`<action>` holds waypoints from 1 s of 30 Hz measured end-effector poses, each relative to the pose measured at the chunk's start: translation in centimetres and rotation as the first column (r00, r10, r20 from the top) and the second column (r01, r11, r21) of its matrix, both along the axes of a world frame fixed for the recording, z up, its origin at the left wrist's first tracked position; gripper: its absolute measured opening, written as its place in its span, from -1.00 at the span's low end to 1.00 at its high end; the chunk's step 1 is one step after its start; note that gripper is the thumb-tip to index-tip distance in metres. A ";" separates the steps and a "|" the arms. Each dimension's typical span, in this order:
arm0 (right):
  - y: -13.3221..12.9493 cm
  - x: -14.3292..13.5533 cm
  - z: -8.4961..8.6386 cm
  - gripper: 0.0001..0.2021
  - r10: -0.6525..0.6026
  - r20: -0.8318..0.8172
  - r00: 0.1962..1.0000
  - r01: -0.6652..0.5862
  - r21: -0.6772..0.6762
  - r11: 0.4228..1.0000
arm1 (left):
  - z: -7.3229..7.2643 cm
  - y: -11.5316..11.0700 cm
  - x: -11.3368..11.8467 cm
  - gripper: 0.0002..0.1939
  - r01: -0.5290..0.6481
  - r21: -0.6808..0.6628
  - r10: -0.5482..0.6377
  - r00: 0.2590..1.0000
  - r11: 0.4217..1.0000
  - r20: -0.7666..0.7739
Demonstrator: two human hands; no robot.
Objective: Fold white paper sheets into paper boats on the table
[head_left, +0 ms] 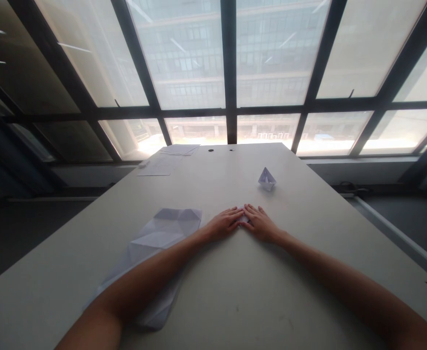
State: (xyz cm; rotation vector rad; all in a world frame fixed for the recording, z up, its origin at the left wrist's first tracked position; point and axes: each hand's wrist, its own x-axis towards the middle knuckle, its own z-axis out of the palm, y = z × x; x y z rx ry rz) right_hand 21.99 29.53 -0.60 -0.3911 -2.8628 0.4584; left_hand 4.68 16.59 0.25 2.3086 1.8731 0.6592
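Both hands meet over a small piece of folded white paper (243, 218) on the table, and most of it is hidden beneath them. My left hand (225, 221) lies flat on its left side, fingers stretched out toward the right. From the other side my right hand (261, 223) presses down on it, palm low and fingers extended. A finished-looking folded paper boat (266, 179) stands upright a little beyond my right hand. Under and beside my left forearm spreads a large creased sheet of white paper (162, 231).
The white table (231, 291) runs away from me toward a wide window with dark frames (229, 63). Flat paper sheets (158, 166) lie at its far left corner. Two small dark holes, one a round hole (211, 150), sit near the far edge.
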 end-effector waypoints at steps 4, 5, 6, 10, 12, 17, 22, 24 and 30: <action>0.1 -0.1 -0.1 -0.36 -0.005 -0.011 1.000 0.004 -0.014 1.000 | -0.1 0.2 -0.3 -0.51 -0.048 0.027 0.047 0.999 0.998 0.020; 0.2 -0.2 -0.1 -0.36 -0.004 -0.014 1.000 0.004 -0.016 1.000 | -0.2 0.2 -0.3 -0.52 -0.068 0.037 0.067 0.998 0.997 0.013; 0.2 -0.2 -0.1 -0.35 -0.003 -0.018 1.000 0.003 -0.019 1.000 | -0.2 0.2 -0.4 -0.52 -0.096 0.047 0.095 0.995 0.994 0.006; 0.2 -0.2 0.0 -0.36 0.001 -0.045 0.999 -0.002 -0.028 1.000 | -0.5 0.3 -0.6 -0.49 -0.189 0.059 0.190 0.982 0.980 -0.012; 0.2 -0.1 0.0 -0.38 0.004 -0.060 0.998 -0.005 -0.027 1.000 | -0.6 0.4 -0.7 -0.51 -0.181 0.059 0.182 0.983 0.982 -0.009; 0.1 0.0 0.2 -0.43 0.009 -0.077 0.997 -0.010 -0.016 1.000 | -0.9 0.6 -1.2 -0.61 -0.146 0.087 0.145 0.989 0.985 0.024; 0.1 0.0 0.2 -0.46 0.008 -0.098 0.995 -0.009 -0.006 1.000 | -1.0 0.6 -1.2 -0.63 -0.142 0.118 0.133 0.988 0.983 0.079; 0.1 0.0 0.2 -0.45 0.009 -0.104 0.995 -0.010 -0.007 1.000 | -0.9 0.6 -1.2 -0.64 -0.141 0.115 0.130 0.987 0.983 0.100; 0.2 0.1 0.0 -0.45 0.002 -0.136 0.991 -0.004 -0.017 1.000 | -0.6 0.4 -1.3 -0.59 -0.143 0.109 0.123 0.977 0.984 0.176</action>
